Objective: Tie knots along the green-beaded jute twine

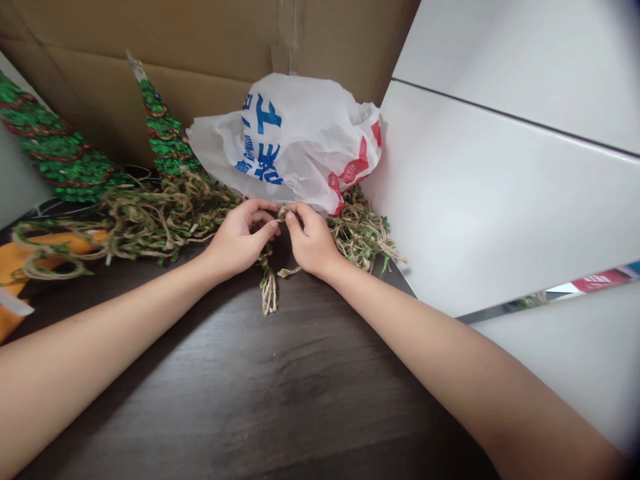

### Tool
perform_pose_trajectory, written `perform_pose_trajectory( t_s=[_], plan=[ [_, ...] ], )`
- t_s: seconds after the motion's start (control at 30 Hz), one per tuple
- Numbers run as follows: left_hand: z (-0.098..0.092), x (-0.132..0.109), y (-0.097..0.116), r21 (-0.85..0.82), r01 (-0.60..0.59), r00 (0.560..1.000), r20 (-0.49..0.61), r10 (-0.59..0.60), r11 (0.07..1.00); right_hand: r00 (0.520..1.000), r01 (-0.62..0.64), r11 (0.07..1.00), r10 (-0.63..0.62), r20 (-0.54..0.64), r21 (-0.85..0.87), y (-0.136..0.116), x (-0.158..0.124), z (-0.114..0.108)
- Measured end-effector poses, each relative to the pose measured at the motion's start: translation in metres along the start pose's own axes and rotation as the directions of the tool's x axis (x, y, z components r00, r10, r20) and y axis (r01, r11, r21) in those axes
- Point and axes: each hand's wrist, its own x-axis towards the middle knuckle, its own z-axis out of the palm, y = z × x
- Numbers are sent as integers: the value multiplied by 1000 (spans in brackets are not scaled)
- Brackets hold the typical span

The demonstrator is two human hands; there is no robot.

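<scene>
Just in front of the white plastic bag [305,140], my right hand [314,241] pinched a small piece of twine [283,215] between thumb and finger. My left hand [245,233] was curled, its thumb and fingers gripping the same piece. Nearer to me than the bag, a frayed twine end [270,297] lay on the dark table [280,393]. A leafy twine heap [165,217] was left of the bag, beside the smaller green tree [170,143]; behind the bag stood a cardboard sheet [200,33].

Bare forearms [135,320] converge; left hand [243,233] and right hand [314,241] nearly meet, fingers [263,204] curled.
</scene>
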Motion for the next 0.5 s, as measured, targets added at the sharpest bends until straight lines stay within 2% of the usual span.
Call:
perform_pose_trajectory(
  t_s=[0.17,0.33,0.5],
  plan=[
    [0,0,0,69,-32,999,-17,33,997,1000,-26,999,26,-5,32,2,0,2],
    [1,-1,1,70,-74,997,-6,75,995,997,-66,990,70,-30,124,7,-1,4],
    [1,-1,-1,106,-52,998,-19,55,993,998,-54,986,56,-8,160,7,-1,4]
  ],
)
